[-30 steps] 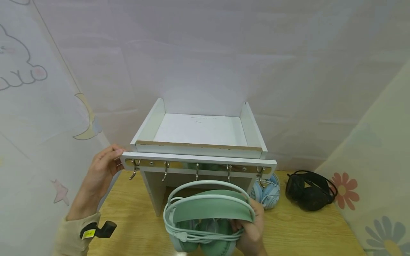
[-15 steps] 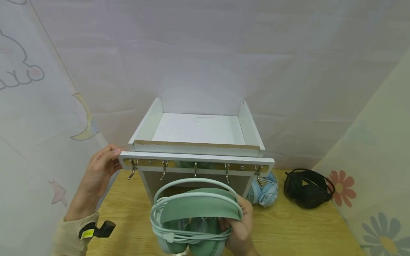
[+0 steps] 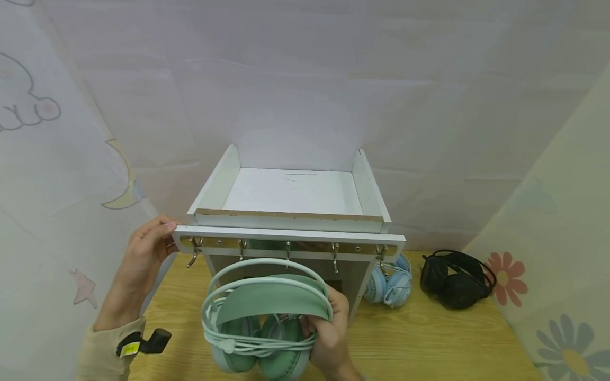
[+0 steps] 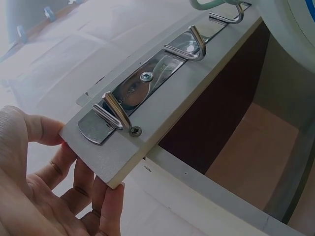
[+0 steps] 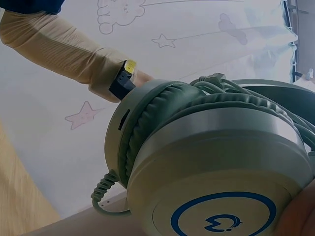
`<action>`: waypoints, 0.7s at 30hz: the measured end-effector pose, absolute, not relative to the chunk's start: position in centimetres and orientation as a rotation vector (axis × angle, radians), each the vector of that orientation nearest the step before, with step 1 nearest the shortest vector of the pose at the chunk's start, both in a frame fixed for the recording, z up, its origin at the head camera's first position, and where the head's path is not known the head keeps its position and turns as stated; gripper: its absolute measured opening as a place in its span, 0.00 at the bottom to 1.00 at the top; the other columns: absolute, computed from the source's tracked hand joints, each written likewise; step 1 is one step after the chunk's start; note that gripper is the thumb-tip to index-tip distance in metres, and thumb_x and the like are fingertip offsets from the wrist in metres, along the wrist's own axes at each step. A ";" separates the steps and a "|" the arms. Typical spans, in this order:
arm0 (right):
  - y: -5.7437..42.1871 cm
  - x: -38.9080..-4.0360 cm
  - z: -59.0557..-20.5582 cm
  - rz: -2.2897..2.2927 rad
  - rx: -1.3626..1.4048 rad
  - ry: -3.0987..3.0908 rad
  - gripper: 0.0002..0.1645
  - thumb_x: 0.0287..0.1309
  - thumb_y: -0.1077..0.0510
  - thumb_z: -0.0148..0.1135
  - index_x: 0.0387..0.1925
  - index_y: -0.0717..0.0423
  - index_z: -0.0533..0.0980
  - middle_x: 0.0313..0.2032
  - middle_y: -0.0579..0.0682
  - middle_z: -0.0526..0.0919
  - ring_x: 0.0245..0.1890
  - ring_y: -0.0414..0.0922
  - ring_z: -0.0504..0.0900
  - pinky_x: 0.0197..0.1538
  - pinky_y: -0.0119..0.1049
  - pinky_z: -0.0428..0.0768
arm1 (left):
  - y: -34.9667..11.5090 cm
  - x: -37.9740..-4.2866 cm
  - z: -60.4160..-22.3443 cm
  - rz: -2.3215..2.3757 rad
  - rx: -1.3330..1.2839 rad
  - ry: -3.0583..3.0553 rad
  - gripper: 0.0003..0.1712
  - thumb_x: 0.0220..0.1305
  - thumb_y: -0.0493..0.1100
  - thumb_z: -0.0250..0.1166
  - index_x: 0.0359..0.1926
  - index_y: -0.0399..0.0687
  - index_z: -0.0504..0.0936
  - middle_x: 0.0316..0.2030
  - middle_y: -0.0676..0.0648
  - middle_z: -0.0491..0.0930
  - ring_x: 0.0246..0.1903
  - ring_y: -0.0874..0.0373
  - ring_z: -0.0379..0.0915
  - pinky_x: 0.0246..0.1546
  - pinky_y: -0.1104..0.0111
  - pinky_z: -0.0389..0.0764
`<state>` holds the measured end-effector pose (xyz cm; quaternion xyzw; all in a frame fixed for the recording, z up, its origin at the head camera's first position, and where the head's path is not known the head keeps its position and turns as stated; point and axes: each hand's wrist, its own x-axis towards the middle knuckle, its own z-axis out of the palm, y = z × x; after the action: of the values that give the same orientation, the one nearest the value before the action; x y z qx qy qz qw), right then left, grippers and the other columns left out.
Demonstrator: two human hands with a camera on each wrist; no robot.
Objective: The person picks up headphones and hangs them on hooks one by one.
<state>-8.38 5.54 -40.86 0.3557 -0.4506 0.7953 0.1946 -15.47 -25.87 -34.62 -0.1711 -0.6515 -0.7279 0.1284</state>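
Observation:
A pair of mint-green headphones (image 3: 271, 304), with its cable wound around it, is held up in front of the white shelf unit by my right hand (image 3: 329, 330), which grips its right side. The earcup with a blue ring logo (image 5: 221, 172) fills the right wrist view. My left hand (image 3: 147, 259) pinches the left end of a white hook rail (image 3: 290, 234), thumb on one edge and fingers along the other, as the left wrist view shows. Several metal hooks (image 4: 189, 46) stand out from the rail. Parts of the middle hooks are close behind the headband.
Behind the rail stands the white shelf unit (image 3: 290, 216) with a tray-like top. Blue headphones (image 3: 393, 286) lie on the wooden table (image 3: 410, 344) to its right, with black headphones (image 3: 455, 280) farther right. Printed cloth walls (image 3: 305, 79) surround the table.
My right hand has carried the green headphones to the left and slightly up along the rail. My left hand keeps its hold on the rail's end.

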 end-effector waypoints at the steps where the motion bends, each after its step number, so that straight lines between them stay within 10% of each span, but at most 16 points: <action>1: 5.3 -8.4 -40.9 2.234 1.001 -1.258 0.17 0.47 0.87 0.35 0.25 0.69 0.66 0.11 0.55 0.60 0.07 0.46 0.57 0.08 0.34 0.60 | -25.9 -15.5 -34.6 -2.120 -0.497 -1.892 0.21 0.83 0.33 0.48 0.32 0.45 0.82 0.34 0.52 0.87 0.31 0.61 0.79 0.33 0.70 0.80; 21: 2.3 -8.7 -42.3 2.198 1.024 -1.297 0.16 0.42 0.85 0.41 0.30 0.75 0.72 0.12 0.62 0.69 0.05 0.46 0.59 0.09 0.29 0.65 | -25.6 -15.7 -34.8 -2.139 -0.518 -1.857 0.21 0.83 0.33 0.48 0.30 0.45 0.80 0.33 0.52 0.86 0.31 0.62 0.80 0.33 0.71 0.80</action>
<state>-8.68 2.31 -42.29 0.3652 -0.4626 0.7841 0.1946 -15.68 -25.61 -34.79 -0.1785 -0.6393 -0.7365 0.1306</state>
